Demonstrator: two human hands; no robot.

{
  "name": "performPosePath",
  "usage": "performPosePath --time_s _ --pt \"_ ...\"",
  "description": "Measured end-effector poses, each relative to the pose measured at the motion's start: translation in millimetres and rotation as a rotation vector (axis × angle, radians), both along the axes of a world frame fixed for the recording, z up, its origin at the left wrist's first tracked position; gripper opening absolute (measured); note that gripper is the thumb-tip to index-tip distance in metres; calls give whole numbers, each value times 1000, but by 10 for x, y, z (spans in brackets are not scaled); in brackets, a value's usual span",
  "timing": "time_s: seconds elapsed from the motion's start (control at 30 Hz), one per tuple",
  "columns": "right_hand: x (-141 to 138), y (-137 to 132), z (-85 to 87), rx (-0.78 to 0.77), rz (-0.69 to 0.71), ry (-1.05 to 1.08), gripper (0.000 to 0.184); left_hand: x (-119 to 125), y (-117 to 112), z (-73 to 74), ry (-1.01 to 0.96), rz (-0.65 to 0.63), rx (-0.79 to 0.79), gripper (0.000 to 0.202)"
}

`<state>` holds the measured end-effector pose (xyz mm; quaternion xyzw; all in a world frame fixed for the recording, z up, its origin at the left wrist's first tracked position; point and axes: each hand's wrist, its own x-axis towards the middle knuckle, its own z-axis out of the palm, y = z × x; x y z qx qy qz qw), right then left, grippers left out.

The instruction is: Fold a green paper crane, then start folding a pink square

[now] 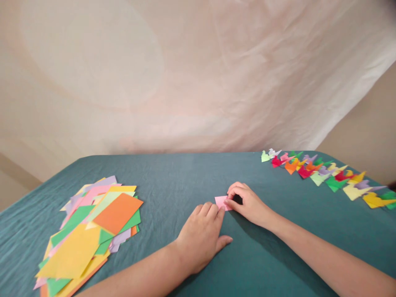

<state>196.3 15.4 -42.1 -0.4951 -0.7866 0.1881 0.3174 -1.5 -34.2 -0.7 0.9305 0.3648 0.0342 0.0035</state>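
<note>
A small folded piece of pink paper [220, 201] lies on the dark green tablecloth, in front of me near the middle. My left hand [202, 231] rests palm down just left of it; its fingertips touch the paper's lower left edge, and the thumb stretches out apart from the fingers. At the paper's right side, my right hand [243, 201] has thumb and index finger curled together, pinching that edge. The fingers hide part of the paper, so its exact folded shape does not show.
To the left spreads a loose pile of coloured paper sheets [74, 251], an orange sheet [118, 213] on top. Several folded paper birds [318, 177] in many colours stand in rows at the back right. A pale cloth [185, 74] hangs behind the table [173, 177].
</note>
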Motion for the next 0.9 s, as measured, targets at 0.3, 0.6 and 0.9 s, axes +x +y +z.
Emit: performPosePath --time_s 0.3,0.6,0.9 --pt "0 -3 11 5 4 -2 9 11 42 6 -28 9 -5 48" --pt "4 -1 9 3 1 -8 9 -12 75 22 -53 23 -4 46" --pt "-4 -33 -36 52 -88 -60 14 14 79 29 -3 20 40 46"
